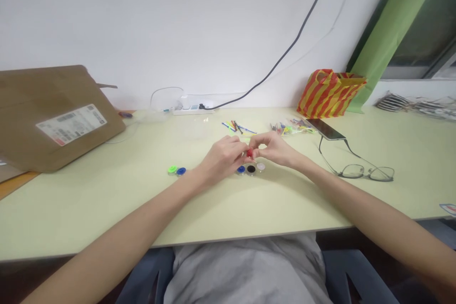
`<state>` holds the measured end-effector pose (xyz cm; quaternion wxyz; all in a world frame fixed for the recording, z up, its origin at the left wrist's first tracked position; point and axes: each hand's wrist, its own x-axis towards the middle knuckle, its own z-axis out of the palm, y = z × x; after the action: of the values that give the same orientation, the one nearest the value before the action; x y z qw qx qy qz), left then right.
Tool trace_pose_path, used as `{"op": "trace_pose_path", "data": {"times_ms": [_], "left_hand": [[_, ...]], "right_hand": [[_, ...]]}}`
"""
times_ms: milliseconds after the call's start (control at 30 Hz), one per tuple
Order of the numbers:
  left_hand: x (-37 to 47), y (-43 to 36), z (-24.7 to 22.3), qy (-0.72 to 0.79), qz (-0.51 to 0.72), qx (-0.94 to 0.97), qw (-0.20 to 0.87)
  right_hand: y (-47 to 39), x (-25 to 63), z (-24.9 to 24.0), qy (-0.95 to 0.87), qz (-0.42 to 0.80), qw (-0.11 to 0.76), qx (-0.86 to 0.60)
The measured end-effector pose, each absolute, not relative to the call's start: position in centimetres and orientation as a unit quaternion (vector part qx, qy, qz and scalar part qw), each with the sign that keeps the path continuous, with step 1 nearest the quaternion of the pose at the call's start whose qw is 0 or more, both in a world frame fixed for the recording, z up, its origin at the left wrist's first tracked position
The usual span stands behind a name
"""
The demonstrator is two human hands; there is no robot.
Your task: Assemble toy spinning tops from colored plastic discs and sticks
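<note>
My left hand (224,156) and my right hand (273,148) meet above the middle of the table. Both have their fingertips closed around a small red round piece (250,153), which they partly hide. Just below the fingers sit a blue disc-like piece (241,170), a black one (251,169) and a whitish one (261,166). To the left of my left wrist lie a bright green disc (172,170) and another blue disc (181,171). Beyond the hands is a loose bunch of thin coloured sticks (235,127).
A clear bag of small coloured parts (292,127) lies behind my right hand. To the right are a phone (326,129), eyeglasses (366,172) and a striped bag (331,92). A cardboard box (60,114) stands left; a power strip (192,110) is by the wall.
</note>
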<state>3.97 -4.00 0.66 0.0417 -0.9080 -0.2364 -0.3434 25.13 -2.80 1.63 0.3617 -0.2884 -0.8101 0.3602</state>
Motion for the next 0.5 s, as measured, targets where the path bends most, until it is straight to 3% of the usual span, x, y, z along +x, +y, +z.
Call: {"op": "trace_pose_path", "data": {"times_ms": [500], "left_hand": [[3.87, -3.37, 0.68, -0.256, -0.385, -0.881, 0.105]], "right_hand": [[-3.67, 24.32, 1.38, -0.813, 0.307, 0.400, -0.291]]}}
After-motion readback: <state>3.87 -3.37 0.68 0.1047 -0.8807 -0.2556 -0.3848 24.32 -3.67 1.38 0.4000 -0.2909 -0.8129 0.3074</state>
